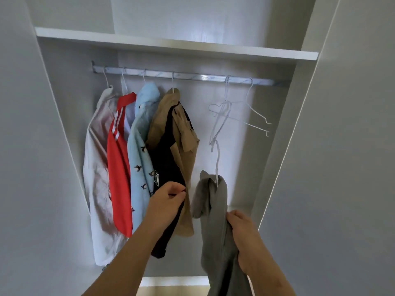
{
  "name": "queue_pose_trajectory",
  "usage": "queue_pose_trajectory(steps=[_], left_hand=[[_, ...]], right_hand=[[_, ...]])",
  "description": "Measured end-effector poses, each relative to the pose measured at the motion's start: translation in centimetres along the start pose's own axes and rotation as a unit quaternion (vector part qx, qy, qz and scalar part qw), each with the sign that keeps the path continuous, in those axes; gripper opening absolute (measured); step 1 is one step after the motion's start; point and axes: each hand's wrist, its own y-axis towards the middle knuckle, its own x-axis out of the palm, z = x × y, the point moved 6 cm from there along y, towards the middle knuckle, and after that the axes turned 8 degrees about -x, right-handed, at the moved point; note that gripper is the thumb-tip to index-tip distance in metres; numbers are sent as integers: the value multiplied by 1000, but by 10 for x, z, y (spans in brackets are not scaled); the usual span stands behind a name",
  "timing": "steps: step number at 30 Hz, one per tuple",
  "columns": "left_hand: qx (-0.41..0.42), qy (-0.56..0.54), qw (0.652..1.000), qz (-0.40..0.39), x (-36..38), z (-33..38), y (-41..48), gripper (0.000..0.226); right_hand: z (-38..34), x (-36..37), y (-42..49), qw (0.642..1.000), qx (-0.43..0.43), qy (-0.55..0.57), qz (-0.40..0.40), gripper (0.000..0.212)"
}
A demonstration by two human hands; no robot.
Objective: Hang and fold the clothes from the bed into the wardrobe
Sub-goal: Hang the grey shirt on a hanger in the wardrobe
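**We hold a grey garment (213,212) on its hanger below the wardrobe rail (192,76), with four pieces already hung.**

Our right hand (241,233) bunches the grey cloth low in curled fingers. The white hanger (217,161) stands almost upright above that grip, its hook beside the lowest of the empty hangers (224,112) and well short of the rail. Our left hand (166,201) pinches the edge of the black garment (168,163) hung with the tan shirt (186,133). We judge the hook must rise to the bare rail between shirt and empty hangers; whether it has snagged on them we cannot tell. A white shelf (171,42) caps the narrow space.
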Motion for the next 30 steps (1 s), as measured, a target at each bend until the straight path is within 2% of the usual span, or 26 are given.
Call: queue_pose_trajectory(steps=[10,14,22,30], left_hand=[[16,-27,999,-1,-10,17,143,14],[26,-23,999,-7,-17,25,205,16],[49,-10,998,-30,-22,43,311,16],[123,93,987,53,-15,73,381,25]], right_hand=[[-44,61,116,1000,4,-11,9,21],[-70,87,172,999,4,33,37,27],[-115,114,267,993,-28,41,104,27],[-168,119,329,985,-129,30,109,22]])
